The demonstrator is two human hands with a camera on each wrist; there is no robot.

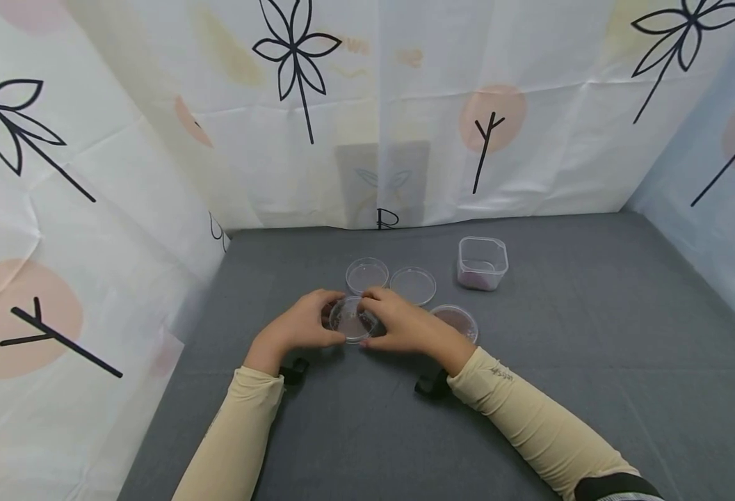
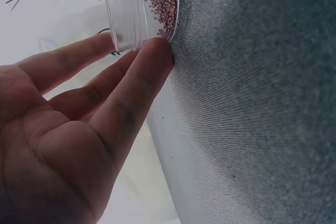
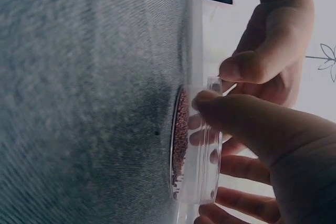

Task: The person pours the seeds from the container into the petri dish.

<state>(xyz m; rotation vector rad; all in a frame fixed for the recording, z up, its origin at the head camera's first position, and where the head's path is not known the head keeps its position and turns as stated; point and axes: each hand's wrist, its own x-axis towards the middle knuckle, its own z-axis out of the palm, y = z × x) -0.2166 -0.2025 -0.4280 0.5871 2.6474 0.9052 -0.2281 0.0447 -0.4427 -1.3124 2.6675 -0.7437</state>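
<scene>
White sheets [image 1: 430, 104] wall in the left, back and right of a gray table [image 1: 342, 445], its top finely woven in the wrist views. Black flowers [image 1: 293, 48] and twigs [image 1: 483, 149] are printed on them, with peach circles [image 1: 54, 306] and a gray patch [image 1: 354, 167] low at the back (partly over pale leaves). Creases cross the back sheet. Light is soft, bluish at right, creamier toward the left corner.

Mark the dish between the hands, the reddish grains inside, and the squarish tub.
Dish [image 2: 125, 14]: left wrist view, on its clear side wall.
Reddish grains [image 3: 180, 136]: right wrist view, mid-layer.
Squarish tub [image 1: 482, 256]: head view, on its clear wall.
</scene>
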